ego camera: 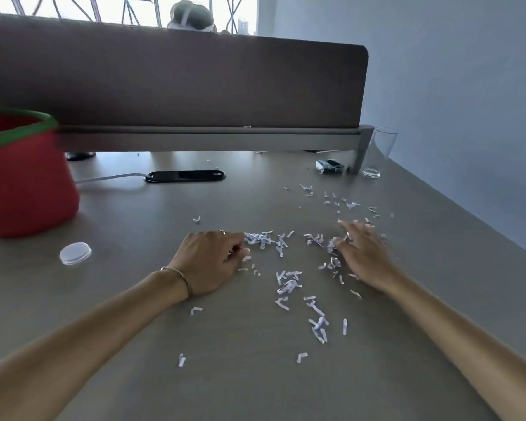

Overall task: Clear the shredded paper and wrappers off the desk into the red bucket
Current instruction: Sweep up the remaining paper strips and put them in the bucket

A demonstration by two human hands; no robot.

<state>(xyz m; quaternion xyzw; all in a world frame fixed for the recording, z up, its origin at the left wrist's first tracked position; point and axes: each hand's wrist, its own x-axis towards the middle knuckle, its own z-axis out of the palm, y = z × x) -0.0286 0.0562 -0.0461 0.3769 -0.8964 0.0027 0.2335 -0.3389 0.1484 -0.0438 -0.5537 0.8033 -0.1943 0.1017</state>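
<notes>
Nearest the camera, stray bits of shredded paper [289,285] are scattered over the grey desk [134,344], the thickest patches lying between and just ahead of the two hands. The left hand [208,262] is laid on the desk with its fingers curled inward; a clump of shreds is touched by the fingertips, but whether any are actually gripped cannot be told. A bracelet is worn at that wrist and a ring on one finger. The right hand [362,256] is held flat and spread, palm down, over a patch of shreds, with nothing enclosed. To the left, a clear round lid [75,253] is seen lying alone. Beyond it, at the left edge, the red bucket [25,183] with a green rim stands upright, well apart from the paper. Farther back, a black cable port [186,175], a small dark packet [330,166] and an empty glass [378,151] are found near the brown partition [176,77].
</notes>
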